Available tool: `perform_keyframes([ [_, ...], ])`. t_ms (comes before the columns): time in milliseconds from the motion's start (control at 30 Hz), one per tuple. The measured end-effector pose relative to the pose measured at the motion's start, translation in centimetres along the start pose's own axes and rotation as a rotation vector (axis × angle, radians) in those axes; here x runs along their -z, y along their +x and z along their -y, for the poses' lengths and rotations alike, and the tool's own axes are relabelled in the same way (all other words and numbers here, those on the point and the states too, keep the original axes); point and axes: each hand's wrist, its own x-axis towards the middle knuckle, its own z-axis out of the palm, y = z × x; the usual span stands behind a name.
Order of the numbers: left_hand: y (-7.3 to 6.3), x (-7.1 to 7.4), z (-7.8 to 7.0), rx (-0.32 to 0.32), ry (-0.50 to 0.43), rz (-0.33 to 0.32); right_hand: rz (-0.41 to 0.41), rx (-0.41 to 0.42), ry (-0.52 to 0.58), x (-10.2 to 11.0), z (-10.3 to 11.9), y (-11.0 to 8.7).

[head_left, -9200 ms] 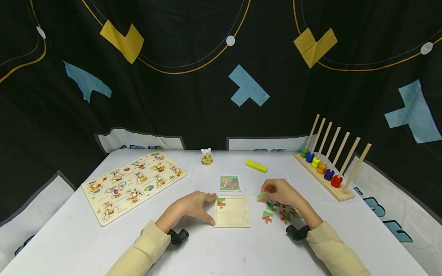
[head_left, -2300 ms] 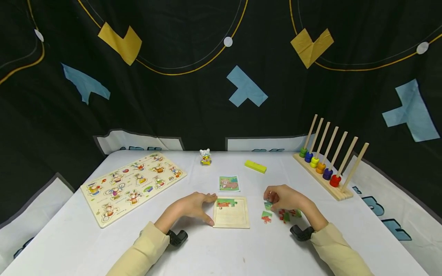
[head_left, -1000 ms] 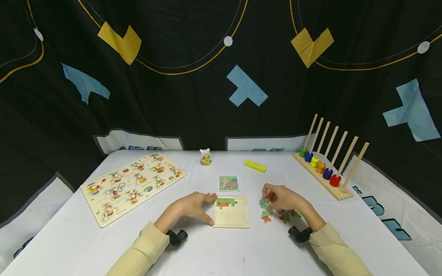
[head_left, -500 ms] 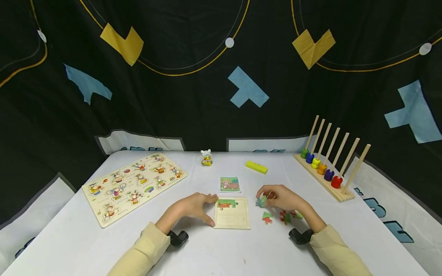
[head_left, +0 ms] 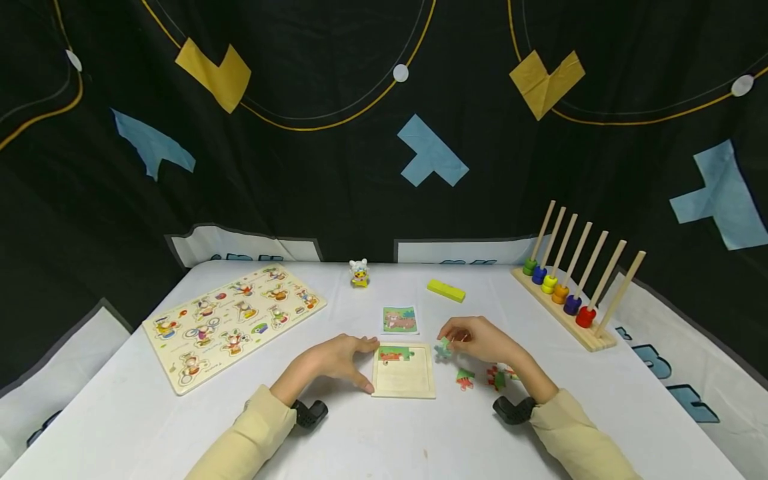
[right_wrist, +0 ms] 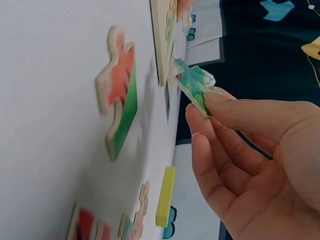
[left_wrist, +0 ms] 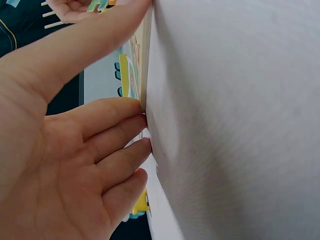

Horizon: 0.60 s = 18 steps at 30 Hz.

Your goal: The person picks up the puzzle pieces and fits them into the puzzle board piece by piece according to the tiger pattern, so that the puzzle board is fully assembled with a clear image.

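In the head view my left hand (head_left: pixel 341 359) rests against the left edge of a square wooden puzzle tray (head_left: pixel 373 373), thumb at the near corner and fingertips at the far one. Its fingers look fairly straight in the left wrist view. Joined green and red puzzle pieces (head_left: pixel 396 353) lie in the tray's far left part. My right hand (head_left: pixel 485 341) pinches a green puzzle piece (right_wrist: pixel 194 84) between thumb and fingers, raised just right of the tray. A loose red and green puzzle piece (head_left: pixel 465 379) lies on the table below that hand.
More loose pieces (head_left: pixel 497 377) lie under the right wrist. Behind the tray are a picture card (head_left: pixel 399 320), a yellow block (head_left: pixel 446 290) and a small figurine (head_left: pixel 359 273). A large peg puzzle board (head_left: pixel 234 320) lies left; a wooden peg stand (head_left: pixel 564 309) stands right.
The tray went from one piece to a joined strip. My right hand has since picked up the green piece from the pile and carried it left towards the tray; my left hand stays put.
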Motion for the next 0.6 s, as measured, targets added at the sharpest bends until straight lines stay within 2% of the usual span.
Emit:
perform_keyframes([
  [600, 0.1, 0.0, 0.1, 0.012, 0.015, 0.008, 0.029, 0.058, 0.032, -1.8, 1.8, 2.8],
])
